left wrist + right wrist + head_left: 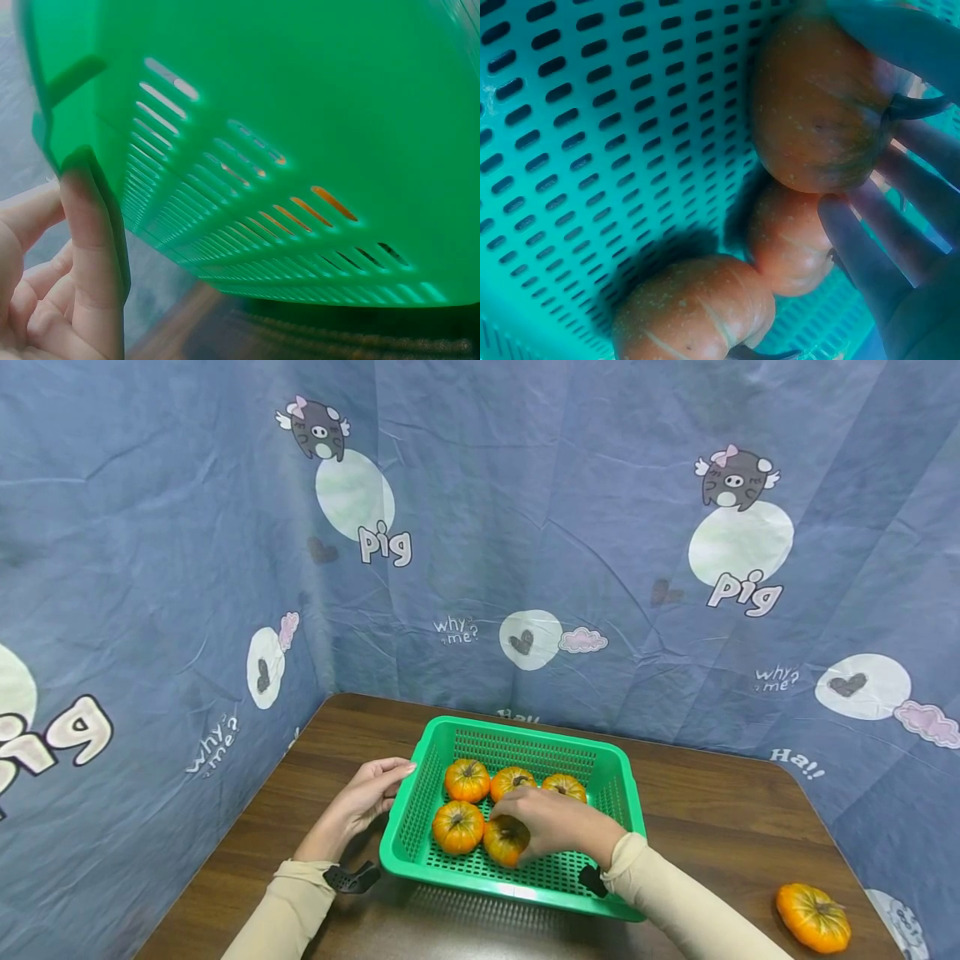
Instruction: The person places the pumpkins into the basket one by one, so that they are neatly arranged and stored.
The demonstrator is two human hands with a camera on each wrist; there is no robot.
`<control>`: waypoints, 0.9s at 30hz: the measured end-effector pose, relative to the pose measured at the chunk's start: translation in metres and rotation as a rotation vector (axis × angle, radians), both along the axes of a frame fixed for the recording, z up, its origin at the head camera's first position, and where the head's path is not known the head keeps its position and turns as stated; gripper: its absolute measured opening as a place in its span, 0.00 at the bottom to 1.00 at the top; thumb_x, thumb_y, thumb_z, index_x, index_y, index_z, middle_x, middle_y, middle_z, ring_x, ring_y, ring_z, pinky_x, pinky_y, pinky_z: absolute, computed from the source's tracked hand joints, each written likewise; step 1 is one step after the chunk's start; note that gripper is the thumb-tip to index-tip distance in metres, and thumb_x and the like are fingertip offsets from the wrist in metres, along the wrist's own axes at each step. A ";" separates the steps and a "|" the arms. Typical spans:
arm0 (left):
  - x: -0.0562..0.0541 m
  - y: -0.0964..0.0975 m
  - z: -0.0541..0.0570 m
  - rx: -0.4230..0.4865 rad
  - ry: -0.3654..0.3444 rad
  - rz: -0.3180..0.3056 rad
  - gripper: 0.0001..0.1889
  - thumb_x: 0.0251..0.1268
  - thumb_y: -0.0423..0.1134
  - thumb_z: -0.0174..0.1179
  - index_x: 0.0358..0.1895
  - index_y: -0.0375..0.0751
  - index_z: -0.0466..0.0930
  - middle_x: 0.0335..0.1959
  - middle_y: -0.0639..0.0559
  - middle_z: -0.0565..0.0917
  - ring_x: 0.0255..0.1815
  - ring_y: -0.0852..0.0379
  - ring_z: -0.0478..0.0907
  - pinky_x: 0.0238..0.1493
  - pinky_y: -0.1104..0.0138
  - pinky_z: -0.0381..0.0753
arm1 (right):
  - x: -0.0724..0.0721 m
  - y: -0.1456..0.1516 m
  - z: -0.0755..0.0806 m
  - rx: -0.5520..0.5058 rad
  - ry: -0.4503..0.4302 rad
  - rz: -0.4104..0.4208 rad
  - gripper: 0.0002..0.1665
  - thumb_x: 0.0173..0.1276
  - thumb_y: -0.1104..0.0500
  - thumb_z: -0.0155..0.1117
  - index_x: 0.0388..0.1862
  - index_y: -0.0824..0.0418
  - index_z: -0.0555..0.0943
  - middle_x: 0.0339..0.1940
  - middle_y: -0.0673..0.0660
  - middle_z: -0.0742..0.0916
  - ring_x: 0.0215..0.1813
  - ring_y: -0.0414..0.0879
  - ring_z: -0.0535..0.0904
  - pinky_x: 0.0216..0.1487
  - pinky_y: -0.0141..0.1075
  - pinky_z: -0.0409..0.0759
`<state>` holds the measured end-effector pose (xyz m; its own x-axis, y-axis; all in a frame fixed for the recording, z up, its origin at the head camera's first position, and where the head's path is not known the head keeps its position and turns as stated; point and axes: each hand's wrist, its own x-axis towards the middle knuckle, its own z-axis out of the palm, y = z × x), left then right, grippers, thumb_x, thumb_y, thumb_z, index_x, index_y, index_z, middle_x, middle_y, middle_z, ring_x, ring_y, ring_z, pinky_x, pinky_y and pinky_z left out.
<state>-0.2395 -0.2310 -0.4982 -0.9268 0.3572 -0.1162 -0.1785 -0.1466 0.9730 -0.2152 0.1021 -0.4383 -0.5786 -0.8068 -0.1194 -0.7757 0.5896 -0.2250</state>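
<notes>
A green plastic basket point(517, 893) with slotted walls stands on the table. Inside it sit several small orange pumpkins, such as one point(458, 827) at the front left and another point(467, 780) behind it. My right hand point(551, 822) reaches into the basket, thumb and fingers around a pumpkin point(501, 843) in the front row. From the right wrist, that pumpkin point(817, 112) shows between thumb and fingers, close to two others. At the basket's left rim, my left hand point(367, 793) holds the edge; its fingers point(90, 247) appear beside the green wall.
One more pumpkin point(813, 917) lies on the brown wooden table point(720, 827) near its right edge. Blue patterned cloth point(480, 527) hangs behind the table and along its left side.
</notes>
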 end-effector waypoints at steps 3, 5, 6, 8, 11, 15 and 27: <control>0.000 0.000 0.000 -0.001 0.001 0.001 0.13 0.82 0.42 0.55 0.57 0.37 0.78 0.38 0.57 0.90 0.37 0.64 0.89 0.37 0.71 0.90 | 0.000 -0.001 0.000 0.005 0.006 0.000 0.38 0.50 0.51 0.88 0.61 0.49 0.82 0.58 0.46 0.86 0.56 0.38 0.82 0.56 0.33 0.85; 0.000 0.000 0.000 -0.002 0.000 0.003 0.13 0.82 0.42 0.55 0.56 0.37 0.78 0.38 0.57 0.90 0.37 0.64 0.89 0.37 0.71 0.90 | 0.001 -0.001 0.001 0.004 0.008 0.000 0.38 0.50 0.51 0.88 0.61 0.49 0.82 0.58 0.46 0.86 0.56 0.38 0.82 0.56 0.33 0.85; 0.000 0.001 0.000 -0.003 -0.002 0.005 0.13 0.82 0.42 0.55 0.56 0.37 0.78 0.37 0.57 0.90 0.36 0.64 0.88 0.37 0.71 0.90 | 0.001 -0.001 0.001 0.003 0.008 0.000 0.38 0.50 0.51 0.88 0.61 0.49 0.82 0.58 0.46 0.86 0.56 0.38 0.82 0.56 0.33 0.85; 0.000 0.001 0.000 -0.002 -0.004 0.007 0.12 0.82 0.42 0.55 0.56 0.38 0.78 0.37 0.57 0.89 0.36 0.65 0.88 0.36 0.72 0.90 | 0.002 -0.002 0.002 0.003 0.008 -0.001 0.38 0.50 0.51 0.88 0.61 0.49 0.82 0.58 0.47 0.86 0.56 0.39 0.81 0.57 0.34 0.85; 0.000 0.001 0.000 -0.001 -0.007 0.012 0.12 0.82 0.42 0.55 0.55 0.38 0.78 0.37 0.57 0.89 0.36 0.65 0.88 0.36 0.72 0.90 | 0.002 -0.002 0.003 0.007 0.006 -0.005 0.38 0.50 0.51 0.88 0.61 0.49 0.82 0.59 0.47 0.85 0.57 0.39 0.81 0.57 0.34 0.85; 0.000 0.002 0.000 0.001 -0.011 0.020 0.12 0.82 0.41 0.55 0.55 0.37 0.78 0.37 0.57 0.89 0.35 0.65 0.88 0.36 0.72 0.90 | 0.002 -0.002 0.003 0.009 0.005 -0.007 0.38 0.51 0.50 0.88 0.62 0.49 0.82 0.60 0.47 0.85 0.57 0.39 0.82 0.57 0.34 0.86; 0.000 0.002 0.000 0.001 -0.005 0.017 0.11 0.81 0.42 0.56 0.54 0.38 0.79 0.37 0.57 0.89 0.36 0.64 0.88 0.37 0.71 0.90 | 0.000 0.002 0.009 -0.009 -0.001 -0.026 0.40 0.52 0.46 0.86 0.64 0.52 0.82 0.64 0.50 0.84 0.61 0.45 0.82 0.57 0.38 0.87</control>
<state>-0.2398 -0.2294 -0.4981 -0.9322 0.3411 -0.1207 -0.1809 -0.1504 0.9719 -0.2151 0.1045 -0.4291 -0.5992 -0.7927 -0.1124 -0.7601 0.6073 -0.2311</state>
